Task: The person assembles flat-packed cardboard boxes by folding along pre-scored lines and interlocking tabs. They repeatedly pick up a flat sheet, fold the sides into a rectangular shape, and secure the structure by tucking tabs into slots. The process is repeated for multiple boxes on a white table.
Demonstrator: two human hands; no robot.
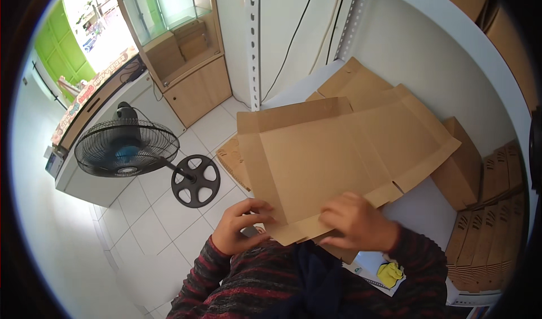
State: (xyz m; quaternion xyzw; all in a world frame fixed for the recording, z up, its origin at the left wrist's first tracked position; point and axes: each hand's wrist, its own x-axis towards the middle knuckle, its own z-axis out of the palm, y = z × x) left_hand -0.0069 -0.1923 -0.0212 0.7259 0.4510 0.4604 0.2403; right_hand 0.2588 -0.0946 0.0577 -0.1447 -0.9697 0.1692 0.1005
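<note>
A large brown cardboard box blank (pixel 316 166), creased and partly unfolded, lies tilted in front of me with its side flaps raised. At its near left corner, my left hand (pixel 241 224) pinches the edge between thumb and fingers. My right hand (pixel 357 223) grips the near edge further right, fingers curled over the flap and thumb beneath; it looks slightly blurred. More flat cardboard (pixel 353 85) lies behind the blank, and another printed cardboard piece (pixel 232 160) shows under its left side.
Folded printed boxes (pixel 480 243) stand stacked on the right of the white shelf. A brown box (pixel 457 169) leans beside them. A black fan (pixel 127 147) stands on the tiled floor at left, before a wood and glass cabinet (pixel 200 96). A yellow cloth (pixel 389 275) lies near my right forearm.
</note>
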